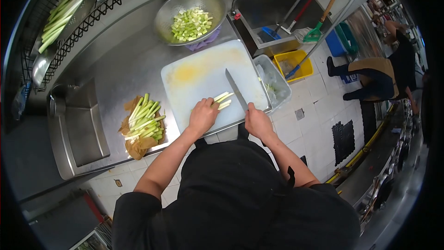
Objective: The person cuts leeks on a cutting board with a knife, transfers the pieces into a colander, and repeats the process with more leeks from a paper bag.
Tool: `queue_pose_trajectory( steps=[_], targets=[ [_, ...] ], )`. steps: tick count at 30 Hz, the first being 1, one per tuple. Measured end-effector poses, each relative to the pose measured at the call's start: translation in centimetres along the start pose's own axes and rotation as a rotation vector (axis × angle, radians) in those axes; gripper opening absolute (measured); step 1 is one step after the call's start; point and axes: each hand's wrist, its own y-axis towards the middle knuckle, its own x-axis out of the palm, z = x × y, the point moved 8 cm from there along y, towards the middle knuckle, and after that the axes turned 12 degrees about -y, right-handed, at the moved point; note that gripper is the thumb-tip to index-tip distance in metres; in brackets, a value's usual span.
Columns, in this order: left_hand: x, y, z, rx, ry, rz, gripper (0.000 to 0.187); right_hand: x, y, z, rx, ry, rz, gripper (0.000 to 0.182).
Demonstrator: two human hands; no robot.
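On the white cutting board (pixel 203 71), my left hand (pixel 203 116) is closed over a few pale green celery stalks (pixel 224 100), their ends sticking out to the right of its fingers. My right hand (pixel 258 121) grips a kitchen knife (pixel 235 88) by the handle at the board's right side. The blade points away from me, a little right of the stalks and apart from them. Left of the board, a pile of celery sticks (pixel 147 119) lies on brown paper (pixel 138 147). Behind the board, a metal colander (pixel 167 21) holds cut celery pieces (pixel 192 24).
A clear plastic bin (pixel 280 93) with scraps and a yellow bucket (pixel 307 70) stand right of the board. Sinks lie at far left (pixel 85 125) and behind right (pixel 273 7), with mop handles (pixel 312 0) leaning there. Another person (pixel 384 71) bends over at right. A wire rack (pixel 104 14) hangs upper left.
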Motion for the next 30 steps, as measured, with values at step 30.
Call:
queue_pose_trajectory(
  steps=[30],
  targets=[
    [-0.7,-0.1,-1.5,0.046,-0.215,-0.001,0.024,0.6,-0.6,-2.0,-0.125,0.029,-0.082,0.017]
  ],
)
